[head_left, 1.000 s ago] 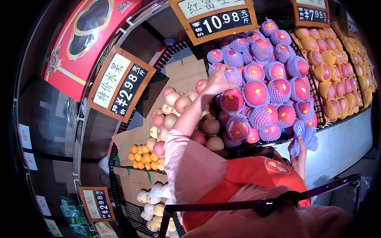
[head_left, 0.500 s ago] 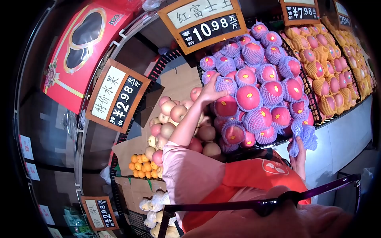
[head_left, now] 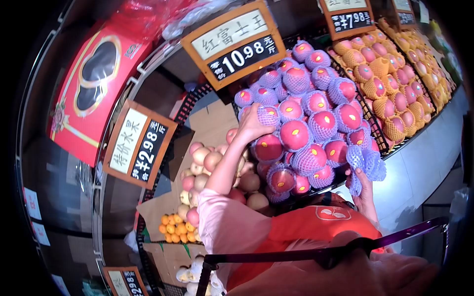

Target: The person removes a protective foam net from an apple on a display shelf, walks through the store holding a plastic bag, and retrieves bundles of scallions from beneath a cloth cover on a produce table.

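Observation:
My left hand (head_left: 254,123) reaches across to the left side of the apple heap. Its fingers and thumb curve round a red apple in a purple foam net (head_left: 268,116), which still sits among the others. Just below that hand lies a dark red apple (head_left: 269,147) with a yellow sticker. My right hand (head_left: 363,190), low at the front right corner of the heap, is closed on several loose purple foam nets (head_left: 365,163). These nets look bunched up, with no apple visible in them. Part of the left fingers is hidden behind the apple.
Unwrapped apples (head_left: 212,161) and small orange fruits (head_left: 177,228) lie to the left on cardboard. Yellow-netted apples (head_left: 390,84) fill the crates at right. A price sign (head_left: 234,44) stands behind the heap, another sign (head_left: 140,144) at left, near a red gift box (head_left: 96,89).
The whole view has shifted and tilted slightly. My left hand stays at the same apple, its fingers now more closely round it. My right hand keeps the bunched foam nets.

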`<state>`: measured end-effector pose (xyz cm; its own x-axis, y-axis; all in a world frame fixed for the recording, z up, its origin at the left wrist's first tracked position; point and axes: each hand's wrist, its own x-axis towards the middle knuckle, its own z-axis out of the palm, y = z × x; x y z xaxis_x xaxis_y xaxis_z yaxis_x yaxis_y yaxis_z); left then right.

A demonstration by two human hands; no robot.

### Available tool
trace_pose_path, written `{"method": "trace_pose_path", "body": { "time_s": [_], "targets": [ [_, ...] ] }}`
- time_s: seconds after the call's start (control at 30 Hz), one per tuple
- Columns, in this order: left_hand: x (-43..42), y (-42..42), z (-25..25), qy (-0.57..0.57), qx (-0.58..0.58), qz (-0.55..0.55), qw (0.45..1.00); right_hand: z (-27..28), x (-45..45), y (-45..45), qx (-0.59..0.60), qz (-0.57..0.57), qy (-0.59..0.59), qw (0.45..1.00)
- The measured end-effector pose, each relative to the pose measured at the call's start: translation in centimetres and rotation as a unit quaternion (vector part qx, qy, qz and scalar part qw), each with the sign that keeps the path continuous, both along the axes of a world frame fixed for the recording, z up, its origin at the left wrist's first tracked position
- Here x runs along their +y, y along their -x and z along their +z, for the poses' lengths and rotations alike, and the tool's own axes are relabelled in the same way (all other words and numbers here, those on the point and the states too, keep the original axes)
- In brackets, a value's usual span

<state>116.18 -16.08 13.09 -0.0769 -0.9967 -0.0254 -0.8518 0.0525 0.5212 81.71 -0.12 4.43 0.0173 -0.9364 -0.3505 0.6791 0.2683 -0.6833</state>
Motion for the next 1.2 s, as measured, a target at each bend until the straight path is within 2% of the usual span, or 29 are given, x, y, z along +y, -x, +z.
{"method": "trace_pose_path", "body": {
  "time_s": [0.07, 0.17, 0.3, 0.37, 0.47, 0.6, 0.7, 0.73, 0.83, 0.93, 0.97, 1.0, 1.03, 1.1, 1.2],
  "targets": [
    [0.6, 0.2, 0.1, 0.112, 0.023, -0.02, 0.993, 1.8, -0.7, -0.9, -0.021, 0.013, 0.011, 1.0],
    [2.4, 2.4, 2.6, 0.138, 0.104, -0.129, 0.977, 2.1, -2.2, -2.6, -0.098, 0.047, 0.011, 0.994],
    [6.5, 8.3, 4.8, 0.07, 0.2, -0.228, 0.951, 3.0, -3.7, -3.8, -0.198, 0.11, -0.012, 0.974],
    [7.8, 10.5, 4.2, 0.028, 0.24, -0.253, 0.937, 1.7, -4.0, -4.4, -0.195, 0.076, -0.04, 0.977],
    [8.4, 12.2, 2.3, 0.071, 0.228, -0.284, 0.929, 1.6, -3.7, -4.0, -0.234, 0.063, -0.061, 0.968],
    [8.7, 15.6, -0.3, 0.178, 0.376, -0.238, 0.878, 0.0, -3.7, -3.2, -0.33, 0.084, -0.033, 0.94],
    [9.7, 19.2, -0.9, 0.125, 0.552, -0.014, 0.825, 0.2, -4.1, -2.9, -0.34, 0.085, -0.015, 0.937],
    [9.5, 19.4, -2.8, 0.122, 0.61, 0.002, 0.783, 0.5, -4.2, -2.7, -0.33, 0.083, -0.012, 0.94],
    [9.8, 21.2, -3.6, 0.19, 0.595, 0.056, 0.779, 0.1, -4.8, -1.9, -0.351, 0.074, -0.032, 0.933],
    [8.6, 22.5, -5.6, 0.338, 0.576, -0.002, 0.744, -0.1, -5.2, -1.2, -0.355, 0.119, 0.001, 0.927],
    [8.3, 22.8, -6.0, 0.384, 0.566, -0.023, 0.729, 0.1, -5.3, -1.0, -0.353, 0.112, -0.032, 0.928],
    [8.1, 23.1, -4.8, 0.449, 0.453, -0.061, 0.768, 0.8, -5.3, -0.8, -0.35, 0.105, -0.065, 0.929],
    [8.4, 23.2, -5.2, 0.439, 0.413, -0.038, 0.797, 1.1, -5.4, -0.5, -0.345, 0.097, -0.099, 0.928],
    [9.3, 23.5, -6.5, 0.416, 0.33, 0.01, 0.847, -0.5, -5.9, 0.6, -0.369, 0.125, -0.061, 0.919],
    [9.4, 25.1, -6.3, 0.387, 0.337, 0.107, 0.851, -0.4, -6.5, 2.0, -0.358, 0.155, -0.018, 0.921]
  ]
}}
